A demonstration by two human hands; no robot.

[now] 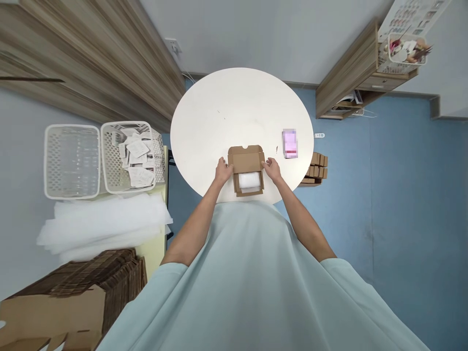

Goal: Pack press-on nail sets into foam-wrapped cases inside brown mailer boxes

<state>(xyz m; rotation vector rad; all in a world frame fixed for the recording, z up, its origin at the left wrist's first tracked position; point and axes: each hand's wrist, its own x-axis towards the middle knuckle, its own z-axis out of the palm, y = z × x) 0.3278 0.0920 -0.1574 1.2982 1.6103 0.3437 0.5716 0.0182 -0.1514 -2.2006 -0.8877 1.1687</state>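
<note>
A small brown cardboard box (pixel 247 162) stands at the near edge of the round white table, its lid raised and tilted away from me. Inside it lies a white wrapped packet (pixel 249 180). My left hand (pixel 223 172) grips the left side of the lid, thumb against the cardboard. On the opposite side, my right hand (pixel 272 170) pinches the lid's right edge. The far fingers of both hands are partly hidden. To the right of the box rests a pink-purple pack (pixel 290 143), blurred in the picture.
The round table (pixel 234 105) fills the middle. At left are a clear-bagged basket (pixel 72 161), a basket of white packets (pixel 127 158), white foam sheets (pixel 106 222) and stacked flat cardboard (pixel 120 273). Small brown boxes (pixel 319 168) sit low right; a wooden cabinet (pixel 351 68) stands behind.
</note>
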